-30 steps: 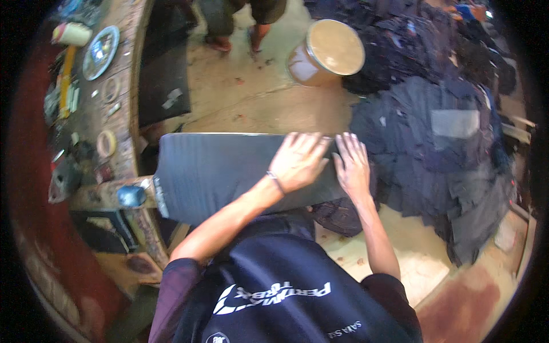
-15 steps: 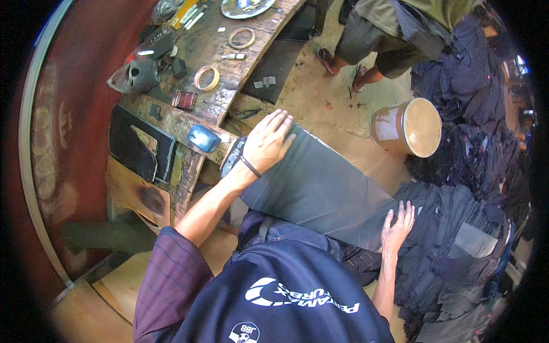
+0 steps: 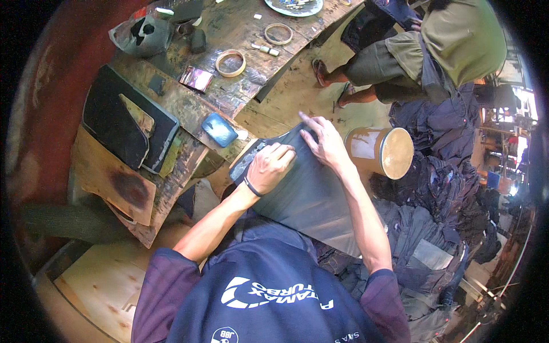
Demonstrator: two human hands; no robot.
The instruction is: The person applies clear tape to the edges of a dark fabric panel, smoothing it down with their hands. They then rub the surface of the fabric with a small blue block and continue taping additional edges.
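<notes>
Across my lap lies a long dark grey panel with a smooth, faintly creased surface; whether it is cloth over a board I cannot tell. Its left end shows a worn, pale-flecked patch. Near that end my left hand, with a dark band at the wrist, rests on the panel with fingers curled in; anything they pinch is hidden. My right hand is at the panel's far edge, fingers apart and slightly blurred, holding nothing visible. A blue, rounded block-like object lies on the worn wooden table just beyond the left end.
The worn wooden table carries tape rolls, a small shiny box and a plate. Dark flat boards lean at left. A round drum and dark garment heaps lie right. Another person stands beyond.
My right hand has moved from the panel's right end to its far edge near the left hand. My left hand has curled its fingers and drawn back from that edge. The view has shifted.
</notes>
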